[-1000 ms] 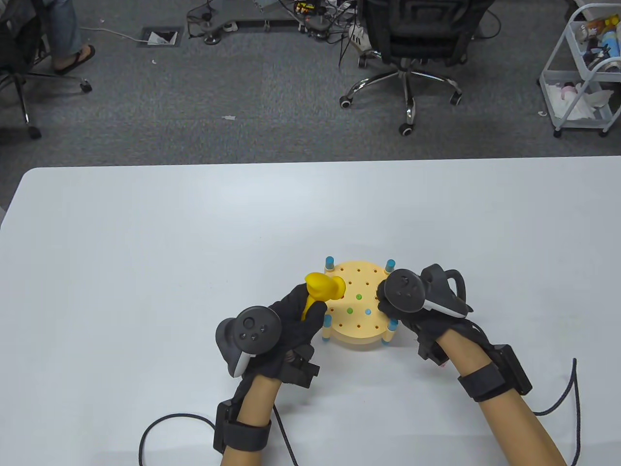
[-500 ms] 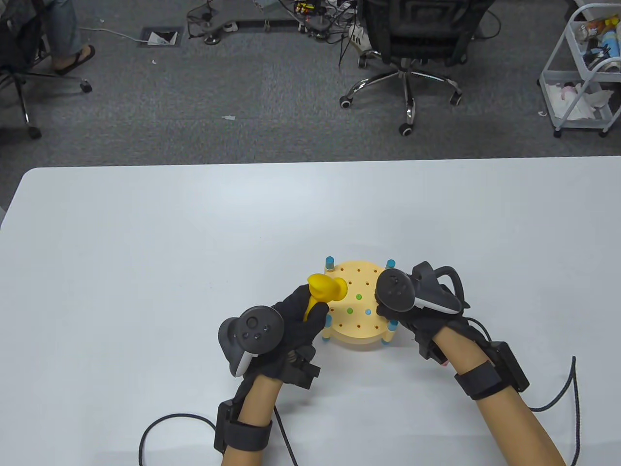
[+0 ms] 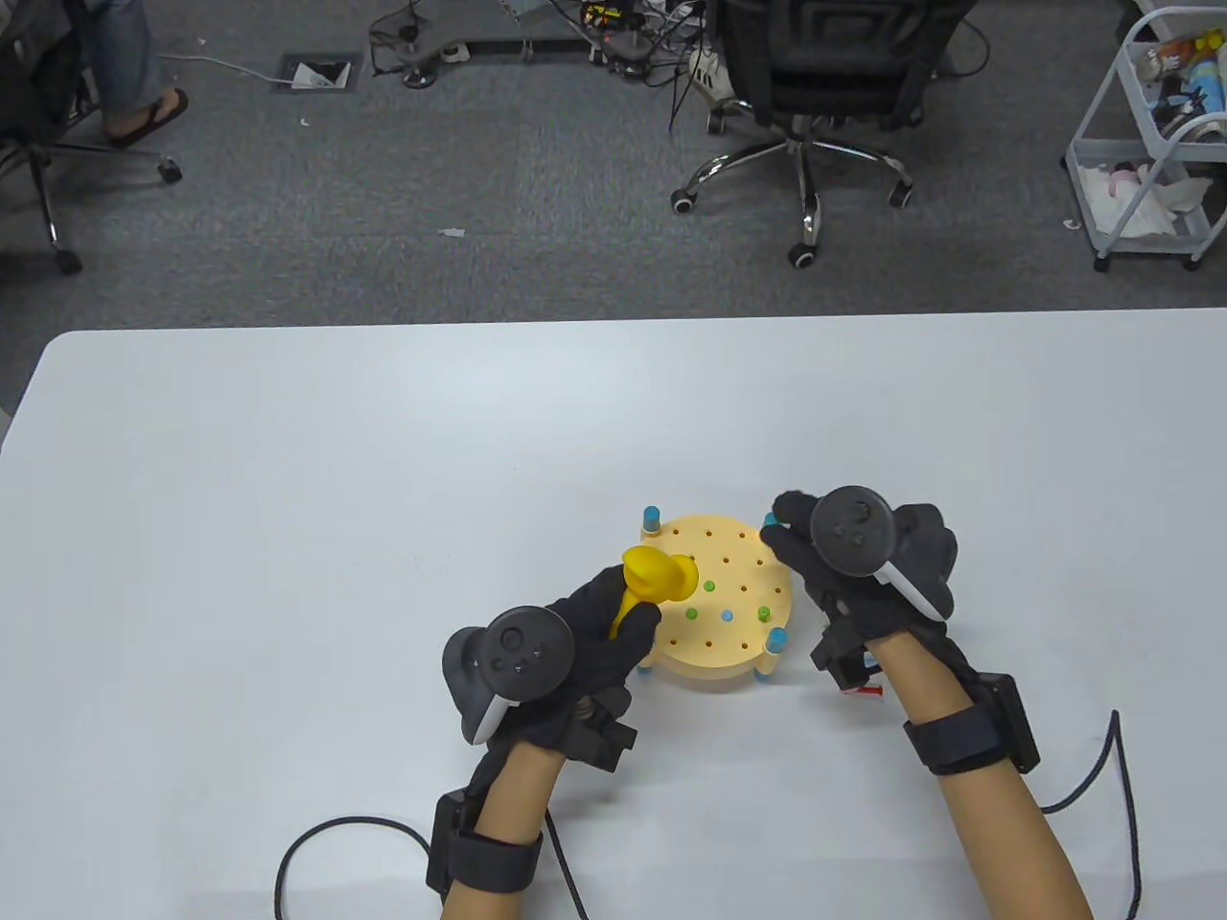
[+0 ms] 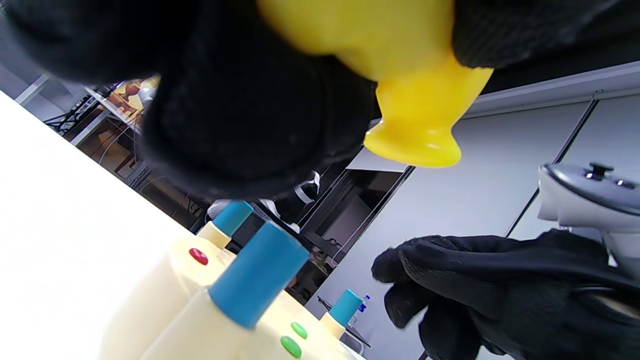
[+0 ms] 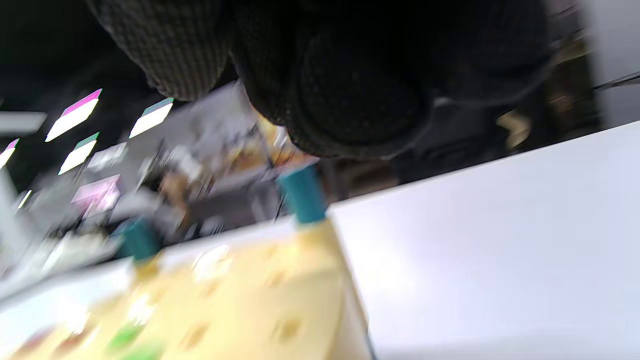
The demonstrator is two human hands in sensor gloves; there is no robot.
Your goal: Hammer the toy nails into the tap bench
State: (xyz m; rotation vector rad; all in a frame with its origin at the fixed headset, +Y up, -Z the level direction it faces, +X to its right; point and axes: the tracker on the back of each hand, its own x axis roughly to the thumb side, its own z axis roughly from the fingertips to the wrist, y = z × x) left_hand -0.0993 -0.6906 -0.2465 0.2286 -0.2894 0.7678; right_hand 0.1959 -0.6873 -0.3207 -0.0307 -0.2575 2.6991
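**Desk:** What is in shot?

**Photographer:** A person's two gloved hands at a white bench [image 3: 288, 479], each with a tracker strapped to its back. Between them stands a round, cream-yellow tap bench [image 3: 729, 661] near the bench's front edge.

**Desk:** Who has the hammer?

**Photographer:** The left hand [image 3: 575, 642]. Its fingers are wrapped round the handle of a yellow toy hammer [image 3: 657, 573], whose head sits over the left part of the pegboard top. In the left wrist view the hammer's face [image 4: 415, 145] hangs clear above the board.

**Desk:** And the right hand?

**Photographer:** The right hand [image 3: 863, 575] lies along the tap bench's right side with its fingers loose and nothing in them. The fingertips are by the far right blue post. Whether they touch it cannot be told.

**Desk:** The nails?

**Photographer:** One green nail [image 3: 764, 613] stands proud near the right rim. Two more green heads [image 3: 709, 586] and a blue one [image 3: 727, 614] sit low near the middle. The left wrist view also picks out a red head [image 4: 198, 256] by the edge.

**Desk:** Background?

**Photographer:** Grey carpet, a black office chair [image 3: 815, 77] and a white trolley [image 3: 1150, 144] at far right.
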